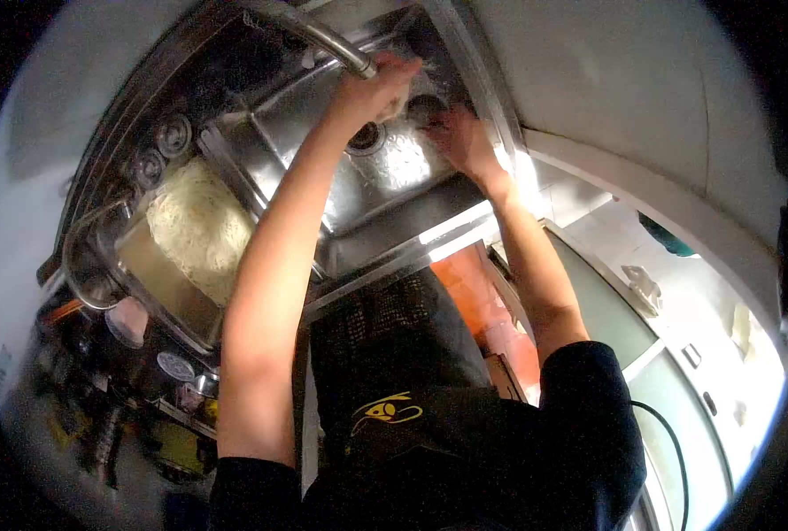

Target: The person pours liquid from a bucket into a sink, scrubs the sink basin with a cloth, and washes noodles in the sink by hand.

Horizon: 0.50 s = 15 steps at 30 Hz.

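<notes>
My left hand [383, 87] is over the metal sink [301, 115], beside the end of the faucet spout [336, 49]. Its fingers look bent, but blur and glare hide whether anything is in them. Faint streaks like splashing water show near the fingertips. My right hand [465, 142] reaches over the basin's right side, smeared and partly in shadow. A dark round shape [426, 110] lies between the two hands; I cannot make out what it is. Below my left hand, the drain [367, 137] is partly visible in the basin floor.
Left of the basin, a rectangular metal tub [159, 279] holds a pale mass [195, 221] that looks like noodles or dough. Round metal pieces [173, 134] sit behind it. A wall [624, 71] rises beyond the sink. Glass-fronted doors [598, 283] stand at right.
</notes>
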Tool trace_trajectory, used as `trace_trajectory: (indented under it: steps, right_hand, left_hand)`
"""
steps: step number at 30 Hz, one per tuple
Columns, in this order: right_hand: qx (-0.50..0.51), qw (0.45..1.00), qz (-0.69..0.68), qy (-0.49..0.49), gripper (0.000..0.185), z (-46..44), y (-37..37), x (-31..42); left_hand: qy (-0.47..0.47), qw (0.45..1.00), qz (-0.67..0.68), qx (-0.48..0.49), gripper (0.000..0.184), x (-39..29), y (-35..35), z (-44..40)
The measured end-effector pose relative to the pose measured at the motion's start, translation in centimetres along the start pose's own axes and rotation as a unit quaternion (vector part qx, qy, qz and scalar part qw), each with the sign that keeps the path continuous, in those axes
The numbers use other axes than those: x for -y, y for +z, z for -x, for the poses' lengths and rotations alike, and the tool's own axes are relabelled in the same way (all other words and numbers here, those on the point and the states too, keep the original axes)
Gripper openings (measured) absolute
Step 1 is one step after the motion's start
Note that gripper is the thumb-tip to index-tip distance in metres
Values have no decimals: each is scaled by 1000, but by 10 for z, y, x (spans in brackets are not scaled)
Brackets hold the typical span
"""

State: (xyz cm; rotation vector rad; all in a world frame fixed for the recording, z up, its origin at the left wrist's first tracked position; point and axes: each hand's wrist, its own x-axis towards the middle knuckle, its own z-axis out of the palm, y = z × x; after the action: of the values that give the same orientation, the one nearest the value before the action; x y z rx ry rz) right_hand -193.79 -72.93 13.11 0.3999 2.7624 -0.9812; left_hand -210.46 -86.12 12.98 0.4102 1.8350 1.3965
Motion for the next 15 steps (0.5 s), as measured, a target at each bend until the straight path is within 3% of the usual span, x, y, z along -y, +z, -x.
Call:
trace_trajectory:
  steps: [2,3,4,6,8,9,10,12,13,14,15]
  right_hand:
    - [-1,1000,16,1,38,8,20,-14]
    - [-35,998,45,-32,37,12,42,-35]
    - [-70,993,73,-64,38,11,45,-35]
    - [-43,998,43,-20,36,16,47,-32]
    - [-68,998,-2,-14,34,12,49,-24]
    - [-30,998,55,-5,33,3,71,-38]
    - [-28,991,124,-31,32,6,75,-31]
    - [-58,991,117,-40,28,-4,114,-37]
    - [-25,991,122,-53,25,-7,126,-36]
    - [60,990,125,-5,26,-15,132,-27]
    - [50,992,112,2,27,-20,147,-28]
  left_hand:
    - [-79,995,53,-19,47,-11,0,-13]
    - [-95,991,87,27,46,-21,-6,-8]
    - [-52,995,74,29,43,-18,-9,-4]
    - [33,998,48,34,36,-13,-17,6]
    - [-33,991,132,-12,33,-4,-33,30]
    - [-64,982,173,-34,33,-3,-42,45]
    - [-56,967,241,-67,31,-5,-50,62]
    - [-24,933,349,-82,34,5,-75,102]
    - [-14,923,373,-90,36,6,-80,123]
    - [-3,912,398,-98,39,7,-85,144]
    - [-5,904,406,-132,41,-1,-85,162]
